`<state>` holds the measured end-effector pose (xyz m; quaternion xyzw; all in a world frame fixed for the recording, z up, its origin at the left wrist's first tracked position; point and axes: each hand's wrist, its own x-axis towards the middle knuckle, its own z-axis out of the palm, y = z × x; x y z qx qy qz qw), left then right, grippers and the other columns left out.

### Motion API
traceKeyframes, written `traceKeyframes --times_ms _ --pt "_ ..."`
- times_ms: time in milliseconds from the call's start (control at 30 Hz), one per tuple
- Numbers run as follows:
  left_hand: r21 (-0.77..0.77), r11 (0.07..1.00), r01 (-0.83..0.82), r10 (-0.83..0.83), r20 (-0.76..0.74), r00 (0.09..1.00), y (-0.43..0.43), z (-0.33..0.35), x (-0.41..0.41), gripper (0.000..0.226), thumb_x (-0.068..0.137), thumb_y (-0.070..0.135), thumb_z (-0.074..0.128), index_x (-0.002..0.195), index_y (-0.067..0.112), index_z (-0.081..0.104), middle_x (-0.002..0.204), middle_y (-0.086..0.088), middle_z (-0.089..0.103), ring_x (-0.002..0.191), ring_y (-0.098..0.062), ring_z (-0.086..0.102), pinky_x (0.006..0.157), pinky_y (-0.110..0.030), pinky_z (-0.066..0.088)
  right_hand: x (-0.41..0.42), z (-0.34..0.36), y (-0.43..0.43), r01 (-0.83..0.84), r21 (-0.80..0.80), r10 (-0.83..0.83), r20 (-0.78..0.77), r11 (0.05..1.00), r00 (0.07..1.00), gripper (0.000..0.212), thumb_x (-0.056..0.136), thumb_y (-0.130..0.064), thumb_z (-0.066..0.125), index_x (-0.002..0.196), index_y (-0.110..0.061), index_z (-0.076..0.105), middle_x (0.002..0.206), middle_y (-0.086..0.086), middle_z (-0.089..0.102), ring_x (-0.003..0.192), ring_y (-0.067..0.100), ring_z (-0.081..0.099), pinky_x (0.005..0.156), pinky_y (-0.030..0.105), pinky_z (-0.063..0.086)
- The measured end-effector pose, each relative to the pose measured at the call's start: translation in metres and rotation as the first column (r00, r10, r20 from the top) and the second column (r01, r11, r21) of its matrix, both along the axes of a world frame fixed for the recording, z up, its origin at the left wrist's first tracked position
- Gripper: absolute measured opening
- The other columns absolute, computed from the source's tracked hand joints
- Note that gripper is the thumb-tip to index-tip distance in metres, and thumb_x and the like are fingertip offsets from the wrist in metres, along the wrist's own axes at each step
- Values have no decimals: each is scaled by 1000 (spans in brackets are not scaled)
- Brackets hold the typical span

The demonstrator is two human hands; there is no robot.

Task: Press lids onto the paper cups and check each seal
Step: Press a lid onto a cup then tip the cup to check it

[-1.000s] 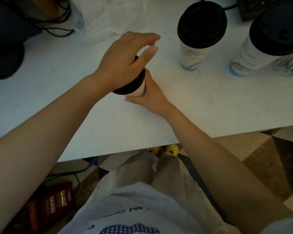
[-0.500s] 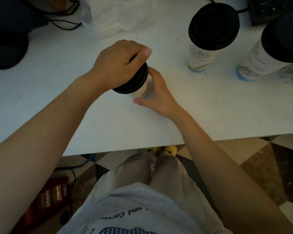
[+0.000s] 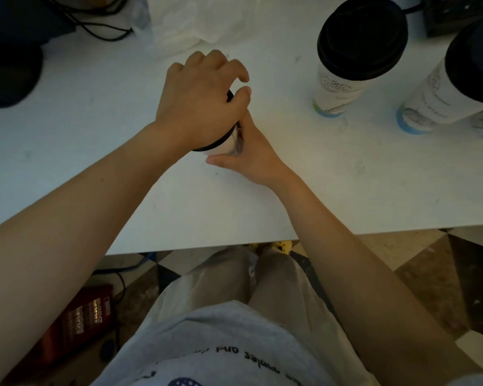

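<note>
1. Left hand (image 3: 198, 107) palms down on the lid (image 3: 223, 140); right hand (image 3: 248, 157) wraps the cup (image 3: 226, 147), mid-table (image 3: 95, 135).
2. Risk – uneven pressure could crumple the rim or tip it, so the seal fails.

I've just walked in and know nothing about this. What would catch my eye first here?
Mid-table, two bare hands meet on one paper cup: the left hand is spread over its black lid from above, while the right hand wraps the cup's side. At the far right of the white table stand two taller cups already capped with black lids, the lidded cup and the edge cup.
</note>
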<state>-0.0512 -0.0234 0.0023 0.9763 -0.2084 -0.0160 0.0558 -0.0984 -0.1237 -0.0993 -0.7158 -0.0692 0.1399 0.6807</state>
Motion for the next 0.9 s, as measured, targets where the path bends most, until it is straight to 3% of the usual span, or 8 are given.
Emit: traceKeyframes --times_ms 167,300,467,667,767,900 --pt "13 1000 -8 7 21 1000 1 -2 0 47 85 39 31 118 20 58 121 -7 56 110 -28 47 86 -37 31 5 -3 1 -44 -19 44 -34 999 998 86 74 -12 79 141 -9 26 124 -9 44 112 -2 44 89 3 37" --pt "13 1000 -7 7 20 1000 1 -1 1 47 85 39 31 117 19 58 119 -7 55 108 -28 47 84 -37 30 6 -5 1 -61 -18 60 -46 998 997 86 75 -14 79 142 -11 25 124 -11 43 111 -2 45 86 -1 36" --pt "16 1000 -2 2 -21 1000 0 -1 2 48 84 40 30 117 20 57 120 -6 54 109 -27 46 87 -39 30 9 0 0 -78 -72 75 -50 994 996 92 73 -22 80 144 -13 23 122 -18 43 100 -27 44 81 -6 34" --pt "47 998 40 -33 -142 989 1 10 -2 40 93 40 36 128 24 49 130 -5 49 120 -26 40 95 -41 29 -1 13 4 15 -121 -27 -96 993 995 85 70 -19 82 140 -9 35 121 -8 55 108 6 53 77 0 42" --pt "65 992 109 -97 -161 982 -3 30 -1 44 93 45 34 132 27 46 134 -4 48 125 -25 38 97 -42 28 -5 29 6 74 -155 -84 -58 985 995 86 70 -25 83 140 -11 35 126 -2 58 108 8 55 74 0 43" --pt "94 982 165 -157 -88 984 -10 79 7 47 93 49 33 133 30 46 138 -4 47 127 -27 38 97 -44 29 0 71 5 163 -154 -162 23 975 987 88 67 -29 84 140 -13 36 113 -14 56 96 -2 55 66 0 42"
